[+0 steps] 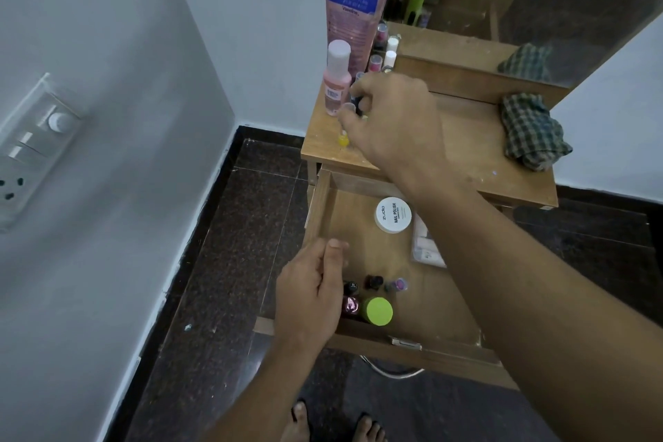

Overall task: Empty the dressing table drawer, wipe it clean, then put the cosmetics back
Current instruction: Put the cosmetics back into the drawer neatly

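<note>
Head view. Pinching a small clear-capped bottle [353, 108] with the right hand [394, 118], fingers curled tight, just beside the pink white-capped bottle [337, 82] on the light wooden tabletop [466, 140]. Hovering over the open wooden drawer [323, 204], at its left front, with the left hand [315, 283], fingers loosely curled, holding nothing. In the drawer: white round nail polish remover tub [393, 215], lime-green-lidded jar [377, 310], small dark nail polish bottles [373, 282]. At the tabletop's right: crumpled green checked cloth [531, 133].

right arm stretched forward, right hand [393, 118] palm down, fingers curled round a small bottle [352, 107]. left hand [312, 285] lower, fingers loosely curled, holding nothing.
</note>
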Demonstrator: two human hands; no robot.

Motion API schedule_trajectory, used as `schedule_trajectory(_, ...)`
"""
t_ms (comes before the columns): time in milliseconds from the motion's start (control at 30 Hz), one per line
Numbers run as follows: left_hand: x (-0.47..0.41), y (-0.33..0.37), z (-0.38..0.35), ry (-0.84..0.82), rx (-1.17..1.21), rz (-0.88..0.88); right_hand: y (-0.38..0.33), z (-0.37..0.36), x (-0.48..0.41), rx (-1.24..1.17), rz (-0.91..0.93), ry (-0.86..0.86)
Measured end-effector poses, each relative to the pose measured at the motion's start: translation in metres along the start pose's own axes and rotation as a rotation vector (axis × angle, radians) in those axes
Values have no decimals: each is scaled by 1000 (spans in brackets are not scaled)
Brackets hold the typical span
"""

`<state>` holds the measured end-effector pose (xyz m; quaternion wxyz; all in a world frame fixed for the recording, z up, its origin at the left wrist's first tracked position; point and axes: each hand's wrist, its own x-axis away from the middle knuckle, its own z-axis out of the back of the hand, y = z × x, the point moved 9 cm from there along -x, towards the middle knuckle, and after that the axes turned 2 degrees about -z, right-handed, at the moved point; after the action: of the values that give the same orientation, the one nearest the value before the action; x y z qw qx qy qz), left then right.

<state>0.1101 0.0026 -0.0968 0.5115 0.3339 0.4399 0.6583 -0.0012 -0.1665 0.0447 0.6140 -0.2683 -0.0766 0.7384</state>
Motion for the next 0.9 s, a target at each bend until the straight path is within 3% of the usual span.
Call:
schedule_trajectory(267,0,3,0,-27,-44,-41,3,-16,-4,44,3,-33)
schedule_trajectory(467,-2,15,-5,-72,-42,-95,8,20,5,-42,-30,5)
schedule_trajectory(667,-5,32,-28,-119,-92,-122,52,57,84,-99,-123,41)
schedule_trajectory(900,5,35,-44,-147,-311,-188,113,18,184,-70,-312,-118)
